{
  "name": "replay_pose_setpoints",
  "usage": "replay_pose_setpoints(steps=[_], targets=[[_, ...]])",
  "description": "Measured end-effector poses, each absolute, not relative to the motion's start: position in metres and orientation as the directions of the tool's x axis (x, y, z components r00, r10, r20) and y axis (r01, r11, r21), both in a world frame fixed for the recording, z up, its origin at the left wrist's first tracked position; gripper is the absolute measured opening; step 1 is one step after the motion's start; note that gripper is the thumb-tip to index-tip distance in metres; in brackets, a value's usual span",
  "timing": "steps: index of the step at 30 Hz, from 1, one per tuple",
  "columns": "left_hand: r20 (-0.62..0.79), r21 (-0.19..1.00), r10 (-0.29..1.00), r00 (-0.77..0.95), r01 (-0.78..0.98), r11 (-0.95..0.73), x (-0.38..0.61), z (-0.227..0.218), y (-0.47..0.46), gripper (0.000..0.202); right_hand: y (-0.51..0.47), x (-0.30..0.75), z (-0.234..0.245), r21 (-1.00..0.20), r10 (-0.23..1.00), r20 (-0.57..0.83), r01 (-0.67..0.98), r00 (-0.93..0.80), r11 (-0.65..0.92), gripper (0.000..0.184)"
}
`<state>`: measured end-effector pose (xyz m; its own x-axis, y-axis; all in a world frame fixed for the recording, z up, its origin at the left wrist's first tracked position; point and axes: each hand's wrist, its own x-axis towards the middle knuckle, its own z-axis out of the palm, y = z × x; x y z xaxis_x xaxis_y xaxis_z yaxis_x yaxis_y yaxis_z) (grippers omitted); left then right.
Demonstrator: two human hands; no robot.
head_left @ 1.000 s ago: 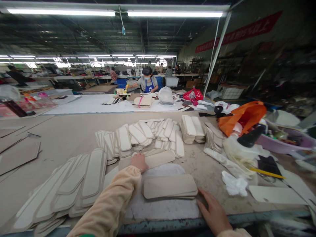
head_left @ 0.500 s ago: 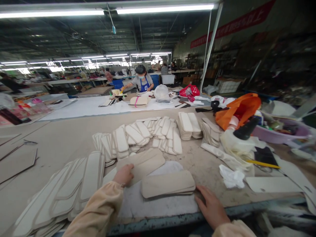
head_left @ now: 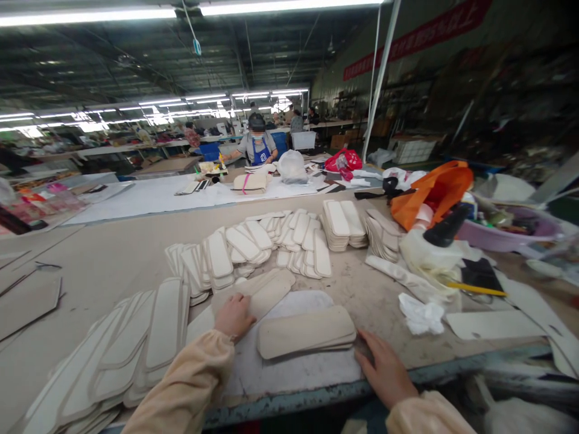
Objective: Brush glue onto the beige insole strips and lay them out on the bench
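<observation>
Left hand (head_left: 235, 316) lies on loose panels (head_left: 272, 290), fingers bent; cannot tell whether it grips any. Right hand (head_left: 385, 369), thumb and fingers parted, nothing visibly held, beside right end of stack (head_left: 307, 330); contact unclear. Stack lies on white sheet (head_left: 294, 375) near table edge (head_left: 294, 406), between hands. Pale pile (head_left: 165, 325) lies left of left hand.

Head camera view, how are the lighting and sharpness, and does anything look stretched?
Head view, top: tube lights glare white; head view, right background: deep shadow below the dim red banner; head view, lower left: stacked pieces look stretched toward the corner; head view, foreground: left hand and right hand fairly clear.
</observation>
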<state>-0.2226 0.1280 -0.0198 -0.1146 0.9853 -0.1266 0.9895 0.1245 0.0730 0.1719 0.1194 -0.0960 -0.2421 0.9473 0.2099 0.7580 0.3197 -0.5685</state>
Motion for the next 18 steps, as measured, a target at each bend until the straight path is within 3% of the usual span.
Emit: replay_pose_setpoints(steps=[5,10,12,15,17,18], targets=[[-0.146,0.115,0.976,-0.161,0.977,0.178,-0.228,-0.027,0.139,0.045,0.119,0.172,-0.096,-0.570,0.943,0.223,0.752,-0.246,0.331,0.041],[-0.064,0.193,0.981,-0.183,0.962,0.192,-0.240,-0.012,0.133,0.010,0.120,0.173,-0.097,-0.559,0.943,0.218,0.760,-0.251,0.332,0.041],[0.012,0.251,0.969,-0.247,0.939,0.236,-0.247,0.004,0.121,0.013,0.121,0.175,-0.096,-0.566,0.948,0.232,0.762,-0.219,0.315,0.042],[0.111,0.552,0.916,-0.385,0.790,0.266,-0.253,0.038,0.098,0.023,0.123,0.176,-0.093,-0.598,0.953,0.249,0.747,-0.172,0.291,0.042],[0.041,0.762,0.922,-0.386,0.609,0.221,-0.250,0.061,0.086,0.029,0.124,0.175,-0.090,-0.617,0.955,0.246,0.734,-0.164,0.285,0.042],[-0.012,0.808,0.938,-0.346,0.549,0.213,-0.244,0.069,0.082,0.030,0.124,0.174,-0.089,-0.624,0.957,0.240,0.729,-0.164,0.282,0.043]])
